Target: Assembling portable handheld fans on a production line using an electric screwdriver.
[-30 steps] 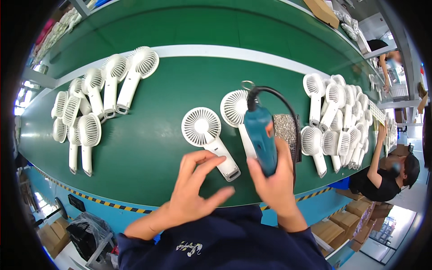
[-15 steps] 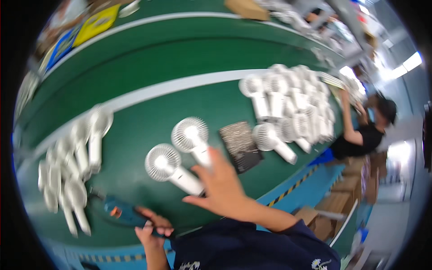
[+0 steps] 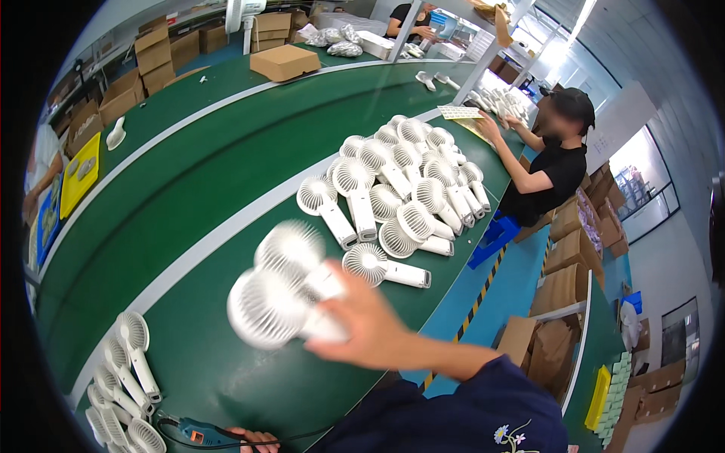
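Observation:
My right hand (image 3: 364,321) is closed round the handles of two white handheld fans, and both are blurred by motion above the green work surface (image 3: 226,392). The nearer fan (image 3: 266,308) overlaps the farther fan (image 3: 291,245). At the lower edge, my left hand (image 3: 260,439) is wrapped round a teal electric screwdriver (image 3: 204,433) with an orange switch; part of that hand is cut off. The screwdriver's tip points left, close to a small group of white fans (image 3: 134,370). Beyond my right hand lies a single fan (image 3: 387,268) in front of a large heap of fans (image 3: 408,166).
A black cable (image 3: 294,436) runs from the screwdriver. Across the belt (image 3: 189,174) are a cardboard box (image 3: 285,63) and a yellow tray (image 3: 81,175). At the right, a co-worker (image 3: 555,151) in black holds a pale sheet (image 3: 461,112). Cartons (image 3: 563,260) stand right of the table.
My right hand has closed on the two fans and lifted them off the table. The view has swung, bringing the large heap nearer the middle. My left hand still holds the screwdriver.

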